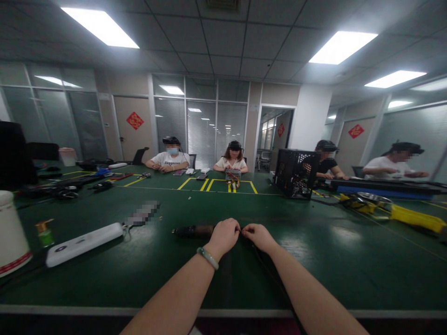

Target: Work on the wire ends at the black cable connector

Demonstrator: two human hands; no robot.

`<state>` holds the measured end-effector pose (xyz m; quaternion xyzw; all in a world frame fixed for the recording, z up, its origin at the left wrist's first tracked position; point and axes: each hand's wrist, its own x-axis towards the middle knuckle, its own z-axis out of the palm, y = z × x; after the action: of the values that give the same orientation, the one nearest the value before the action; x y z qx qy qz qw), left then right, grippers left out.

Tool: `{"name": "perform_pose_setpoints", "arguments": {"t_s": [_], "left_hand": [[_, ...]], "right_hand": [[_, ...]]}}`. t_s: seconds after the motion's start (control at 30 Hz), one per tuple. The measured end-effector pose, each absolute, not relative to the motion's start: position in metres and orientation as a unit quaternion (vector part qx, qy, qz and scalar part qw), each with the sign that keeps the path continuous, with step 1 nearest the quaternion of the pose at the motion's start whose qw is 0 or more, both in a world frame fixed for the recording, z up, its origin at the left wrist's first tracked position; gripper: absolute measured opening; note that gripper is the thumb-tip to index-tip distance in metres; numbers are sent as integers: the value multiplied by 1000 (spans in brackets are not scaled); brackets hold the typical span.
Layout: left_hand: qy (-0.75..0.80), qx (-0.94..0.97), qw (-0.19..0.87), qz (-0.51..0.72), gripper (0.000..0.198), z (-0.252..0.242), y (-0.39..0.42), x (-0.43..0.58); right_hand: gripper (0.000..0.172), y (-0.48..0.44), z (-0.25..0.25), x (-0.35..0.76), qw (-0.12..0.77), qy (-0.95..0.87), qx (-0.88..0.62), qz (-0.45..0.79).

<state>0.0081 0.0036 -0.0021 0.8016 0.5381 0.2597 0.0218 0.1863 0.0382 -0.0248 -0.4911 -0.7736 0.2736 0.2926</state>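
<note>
A dark, slim electric screwdriver point(195, 231) lies on the green table in front of me, its narrow tip pointing left. My left hand point(224, 237), with a pale green bangle on the wrist, is closed over the tool's right end. Close beside it, my right hand point(259, 237) pinches the end of a dark cable point(266, 266). The fingertips of both hands nearly meet where tool and cable come together. Whether the cable end is seated in the tool is hidden by my fingers. From there the cable trails down beside my right forearm.
On the left stand a white power strip point(85, 243), a small green pump bottle point(44, 233) and a white container point(12, 235). A black computer case point(295, 174) and a yellow tool point(417, 218) are to the right. Several people sit across the table point(139, 284).
</note>
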Motion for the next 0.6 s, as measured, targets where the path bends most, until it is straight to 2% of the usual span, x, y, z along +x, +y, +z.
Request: {"name": "perform_pose_setpoints", "arguments": {"t_s": [0.6], "left_hand": [[537, 806, 2, 250, 13, -3, 6, 9]], "right_hand": [[27, 35, -22, 185, 291, -790, -474, 258]]}}
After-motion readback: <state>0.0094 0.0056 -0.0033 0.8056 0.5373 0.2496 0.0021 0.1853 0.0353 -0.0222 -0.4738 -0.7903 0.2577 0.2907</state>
